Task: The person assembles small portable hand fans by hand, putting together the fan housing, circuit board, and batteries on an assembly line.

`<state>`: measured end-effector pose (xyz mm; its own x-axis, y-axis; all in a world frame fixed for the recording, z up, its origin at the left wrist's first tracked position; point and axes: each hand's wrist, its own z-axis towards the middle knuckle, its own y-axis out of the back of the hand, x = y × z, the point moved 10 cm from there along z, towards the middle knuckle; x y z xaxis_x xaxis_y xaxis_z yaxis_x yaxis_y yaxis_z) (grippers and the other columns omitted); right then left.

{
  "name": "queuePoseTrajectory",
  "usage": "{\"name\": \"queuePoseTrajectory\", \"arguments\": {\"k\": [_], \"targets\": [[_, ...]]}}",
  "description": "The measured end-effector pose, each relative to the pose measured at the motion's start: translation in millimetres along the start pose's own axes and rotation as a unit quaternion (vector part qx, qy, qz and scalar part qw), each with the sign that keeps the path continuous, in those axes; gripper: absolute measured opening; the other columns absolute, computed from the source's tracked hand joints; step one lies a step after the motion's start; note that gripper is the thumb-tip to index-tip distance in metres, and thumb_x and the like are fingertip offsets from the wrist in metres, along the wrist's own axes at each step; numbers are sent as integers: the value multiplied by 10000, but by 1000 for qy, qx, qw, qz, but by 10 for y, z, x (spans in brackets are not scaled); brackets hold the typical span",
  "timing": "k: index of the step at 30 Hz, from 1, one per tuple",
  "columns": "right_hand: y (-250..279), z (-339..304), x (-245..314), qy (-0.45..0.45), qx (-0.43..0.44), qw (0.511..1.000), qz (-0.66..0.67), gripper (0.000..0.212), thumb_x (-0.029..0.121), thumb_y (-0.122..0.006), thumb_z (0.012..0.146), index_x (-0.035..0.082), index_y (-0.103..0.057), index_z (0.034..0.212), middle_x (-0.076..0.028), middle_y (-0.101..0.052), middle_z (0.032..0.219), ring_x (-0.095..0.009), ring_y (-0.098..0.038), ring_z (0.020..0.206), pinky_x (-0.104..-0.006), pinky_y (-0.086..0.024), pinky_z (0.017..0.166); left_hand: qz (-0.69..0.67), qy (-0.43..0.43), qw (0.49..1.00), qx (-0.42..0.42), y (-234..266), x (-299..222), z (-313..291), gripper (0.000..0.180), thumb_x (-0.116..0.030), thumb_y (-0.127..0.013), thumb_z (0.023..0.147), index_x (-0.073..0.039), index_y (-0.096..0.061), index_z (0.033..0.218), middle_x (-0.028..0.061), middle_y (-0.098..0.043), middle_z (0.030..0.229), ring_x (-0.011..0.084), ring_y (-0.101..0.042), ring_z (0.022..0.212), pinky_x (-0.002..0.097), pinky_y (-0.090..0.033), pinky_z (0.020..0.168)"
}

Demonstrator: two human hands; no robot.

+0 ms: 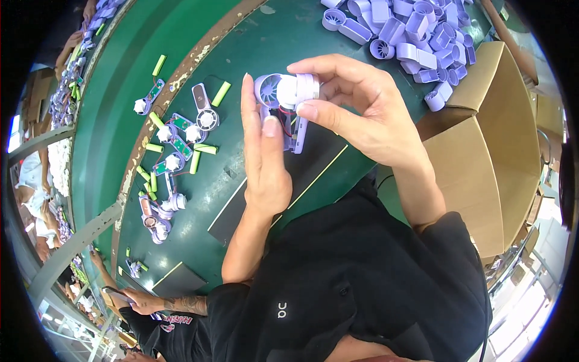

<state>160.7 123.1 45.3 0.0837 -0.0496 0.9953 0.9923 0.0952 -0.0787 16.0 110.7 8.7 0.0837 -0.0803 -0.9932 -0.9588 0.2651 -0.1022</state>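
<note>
Centrally, a lavender fan assembly (291, 104) is held upright between two bare hands, both closed upon it. The left hand (265, 172) pinches the near-left side of the casing, its fingers extended along the outer wall and its thumb pressed against the front; the right hand (374, 111) pinches the rounded upper end between thumb and fingertips. Between the two grips lie a white round housing (287, 90) and, just beneath it, thin red wires (283, 115). Below the grip, a dark mat (316, 151) lies on the green tabletop (259, 36). Left of the grip, well apart from the left hand, are scattered partly assembled units with exposed circuit boards (181, 145), among green cylindrical cells (222, 93). Above and to the right of the grip is a heap of lavender shells (416, 36); farther right and lower stands an open cardboard box (464, 175). Far to the lower left of the grip, a co-worker's hand (146, 301) holds a dark elongated object (117, 294), whose kind cannot be told.
</note>
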Motion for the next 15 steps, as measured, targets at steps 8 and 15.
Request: {"name": "queuePoseTrajectory", "arguments": {"k": [8, 15], "targets": [[44, 25, -26, -23, -32, 994, -97, 326, 174, -848, 892, 24, -660, 1112, -53, -695, 954, -100, -668, 781, -255, -518, 671, -38, 10, 998, -46, 24, 56, -28, 666, -356, -414, 1121, 17, -232, 1643, 136, -475, 1516, 213, -478, 1391, 367, -362, 1169], [-18, 42, -20, -1, -25, 999, -36, 321, 137, -837, 901, 21, -664, 1146, -55, -700, 989, -104, -679, 850, -257, -547, 759, -106, 53, 991, -61, 40, 105, 63, 444, -263, -427, 1142, -4, -419, 1503, 60, -593, 1300, 120, -560, 1146, 291, -449, 1003]]}}
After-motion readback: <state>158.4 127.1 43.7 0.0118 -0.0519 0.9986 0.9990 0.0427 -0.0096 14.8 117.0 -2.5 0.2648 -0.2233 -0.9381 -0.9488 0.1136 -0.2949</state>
